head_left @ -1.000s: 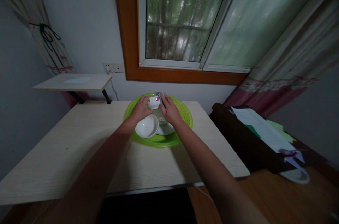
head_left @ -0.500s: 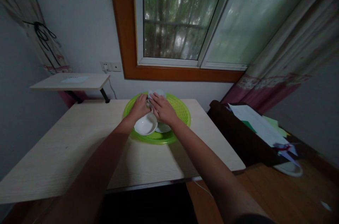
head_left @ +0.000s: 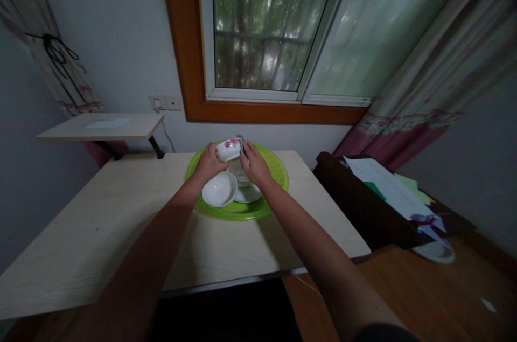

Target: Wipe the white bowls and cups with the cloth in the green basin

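My left hand (head_left: 209, 161) grips a small white bowl with a pink flower print (head_left: 229, 149), held on its side over the green plastic basket (head_left: 274, 169). My right hand (head_left: 254, 165) is closed on a grey cloth (head_left: 242, 141) pressed against the bowl's mouth. Below the hands, inside the basket, a white bowl (head_left: 220, 196) sits upright at the left and a white plate (head_left: 249, 194) lies beside it. The cloth is mostly hidden by my fingers.
The basket stands at the far edge of a pale wooden table (head_left: 100, 223) under a window. A small shelf (head_left: 100, 126) juts from the wall at left. A dark bench with papers (head_left: 388, 191) stands at right.
The flowered bowl has been turned so its pink print faces up and lifted slightly. Both hands stay over the basket, and the view has shifted a little.
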